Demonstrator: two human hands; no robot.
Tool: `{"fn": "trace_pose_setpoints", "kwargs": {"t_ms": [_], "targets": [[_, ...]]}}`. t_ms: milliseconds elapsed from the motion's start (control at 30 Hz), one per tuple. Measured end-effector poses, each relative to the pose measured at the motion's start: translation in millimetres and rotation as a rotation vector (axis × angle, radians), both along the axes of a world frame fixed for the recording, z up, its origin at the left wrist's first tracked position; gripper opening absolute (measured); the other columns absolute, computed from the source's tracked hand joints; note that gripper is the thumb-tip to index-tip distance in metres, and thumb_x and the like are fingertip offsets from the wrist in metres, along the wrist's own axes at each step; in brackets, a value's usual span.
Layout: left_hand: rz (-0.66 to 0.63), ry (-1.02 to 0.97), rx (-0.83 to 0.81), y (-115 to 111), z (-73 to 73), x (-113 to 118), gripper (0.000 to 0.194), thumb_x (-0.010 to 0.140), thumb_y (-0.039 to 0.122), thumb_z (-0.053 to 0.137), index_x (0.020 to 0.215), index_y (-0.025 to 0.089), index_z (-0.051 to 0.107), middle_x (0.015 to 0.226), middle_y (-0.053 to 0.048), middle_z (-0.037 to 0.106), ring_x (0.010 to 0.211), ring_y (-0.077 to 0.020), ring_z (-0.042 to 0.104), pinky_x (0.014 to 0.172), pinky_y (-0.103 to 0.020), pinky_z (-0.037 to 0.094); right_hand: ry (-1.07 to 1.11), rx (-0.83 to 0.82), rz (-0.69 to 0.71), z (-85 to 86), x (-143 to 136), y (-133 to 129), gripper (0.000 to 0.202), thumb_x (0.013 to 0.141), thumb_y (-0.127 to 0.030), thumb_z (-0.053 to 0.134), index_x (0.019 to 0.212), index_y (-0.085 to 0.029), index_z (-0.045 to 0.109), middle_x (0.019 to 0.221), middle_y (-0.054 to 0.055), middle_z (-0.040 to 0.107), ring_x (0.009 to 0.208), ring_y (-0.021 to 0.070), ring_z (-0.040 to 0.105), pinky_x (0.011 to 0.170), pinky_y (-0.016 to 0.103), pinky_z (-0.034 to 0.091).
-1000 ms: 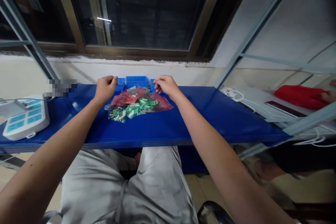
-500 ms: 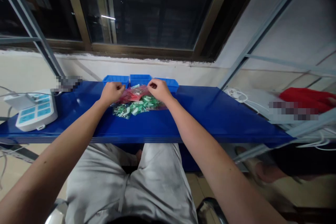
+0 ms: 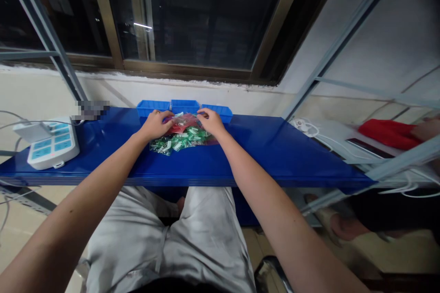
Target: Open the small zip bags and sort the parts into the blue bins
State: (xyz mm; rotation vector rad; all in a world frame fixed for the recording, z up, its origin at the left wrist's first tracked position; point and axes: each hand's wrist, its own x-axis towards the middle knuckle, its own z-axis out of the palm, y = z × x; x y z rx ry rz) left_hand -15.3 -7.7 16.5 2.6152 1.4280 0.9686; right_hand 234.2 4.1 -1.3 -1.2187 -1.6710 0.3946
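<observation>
A pink see-through plastic bag (image 3: pixel 181 123) lies on a heap of small green pieces with pale parts (image 3: pixel 187 140), which look like little circuit boards. My left hand (image 3: pixel 156 125) rests at the bag's left side, fingers stretched out and thumb apart. At the bag's right edge is my right hand (image 3: pixel 211 123), its fingers extended and slightly bent over the heap. Neither hand visibly grips anything. Some small pieces seem to lie in or under the bag; which, I cannot tell.
Three blue bins (image 3: pixel 184 105) line the back of the blue table (image 3: pixel 261 151). A white power strip (image 3: pixel 55 144) is on the left. To the right stand a metal frame post (image 3: pixel 305 87) and another surface with a red cloth-like item (image 3: pixel 385 132), a dark flat object and cables. Another person's foot shows below.
Both hands have gone from closed, pinching shapes to stretched fingers. My left hand has moved right, onto the bag's side. A person's hand now shows by the red item.
</observation>
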Motion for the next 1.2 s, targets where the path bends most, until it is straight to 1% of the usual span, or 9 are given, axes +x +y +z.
{"fn": "trace_pose_setpoints", "kwargs": {"t_ms": [100,233,400,567,700,900,1000,1133,1200], "targets": [[0.017,0.037,-0.047,3,-3.6,4,0.036,0.087,0.044,0.055,0.112,0.025,0.073,0.109,-0.008,0.072,0.108,-0.0329,0.057,0.1,-0.048,0.038,-0.046,-0.06,0.071,0.2,-5,-4,0.027,0.086,-0.028,0.058,0.109,-0.021,0.07,0.103,0.008,0.072,0.095,0.0218,0.066,0.09,0.039,0.05],[-0.008,-0.099,-0.04,8,-5.9,7,0.02,0.079,0.032,0.065,0.092,0.022,0.076,0.096,-0.008,0.074,0.1,-0.0297,0.059,0.097,-0.046,0.04,-0.071,-0.028,0.106,0.9,-13,-9,0.02,0.085,-0.025,0.06,0.1,-0.022,0.072,0.108,0.008,0.072,0.102,0.0228,0.065,0.095,0.042,0.048],[-0.11,-0.443,-0.074,9,-5.4,14,0.012,0.074,0.018,0.065,0.086,0.017,0.069,0.091,-0.008,0.072,0.087,-0.0211,0.063,0.087,-0.038,0.048,0.126,0.087,0.086,0.9,-17,-4,0.016,0.074,-0.019,0.064,0.09,-0.02,0.066,0.089,0.004,0.07,0.087,0.0202,0.065,0.086,0.037,0.051],[-0.218,-0.792,-0.251,2,0.3,25,0.027,0.072,0.01,0.067,0.097,0.016,0.057,0.081,-0.003,0.066,0.074,-0.0152,0.065,0.073,-0.03,0.053,0.345,-0.02,0.165,1.4,-16,2,0.049,0.066,-0.023,0.071,0.113,-0.023,0.057,0.075,-0.003,0.063,0.072,0.0168,0.061,0.073,0.032,0.051],[-0.169,-0.848,-0.302,-3,2.3,27,0.025,0.076,0.013,0.069,0.098,0.016,0.058,0.081,-0.003,0.065,0.069,-0.0139,0.064,0.071,-0.031,0.055,0.396,-0.106,0.265,2.5,-18,1,0.04,0.065,-0.027,0.073,0.103,-0.022,0.061,0.073,-0.002,0.062,0.071,0.0178,0.061,0.069,0.033,0.051],[-0.182,-1.025,-0.642,-13,1.7,32,0.044,0.07,0.016,0.079,0.105,0.019,0.052,0.077,-0.003,0.065,0.062,-0.0187,0.066,0.065,-0.04,0.058,0.53,-0.079,0.183,3.4,-22,-3,0.031,0.062,-0.023,0.074,0.087,-0.022,0.056,0.08,0.0,0.064,0.074,0.0165,0.062,0.073,0.033,0.053],[-0.174,-1.051,-0.647,-13,1.4,33,0.043,0.067,0.012,0.079,0.101,0.019,0.053,0.076,-0.004,0.065,0.063,-0.0188,0.066,0.066,-0.041,0.058,0.551,-0.102,0.211,5.1,-27,-7,0.034,0.062,-0.021,0.073,0.091,-0.022,0.056,0.082,-0.001,0.065,0.076,0.0167,0.063,0.074,0.033,0.054],[-0.115,-0.999,-0.596,-7,-0.6,31,0.028,0.067,0.013,0.078,0.085,0.018,0.057,0.075,-0.005,0.065,0.067,-0.018,0.065,0.071,-0.04,0.057,0.482,-0.134,0.23,8.8,-31,-11,0.036,0.065,-0.02,0.071,0.099,-0.021,0.058,0.091,0.003,0.069,0.084,0.0193,0.066,0.078,0.034,0.056],[-0.099,-1.007,-0.589,-4,-1.5,29,0.029,0.067,0.012,0.076,0.088,0.018,0.057,0.077,-0.005,0.065,0.069,-0.0181,0.066,0.071,-0.039,0.057,0.462,-0.164,0.222,9.3,-32,-11,0.031,0.07,-0.023,0.07,0.099,-0.021,0.059,0.092,0.004,0.07,0.085,0.0199,0.067,0.077,0.034,0.056]]}}
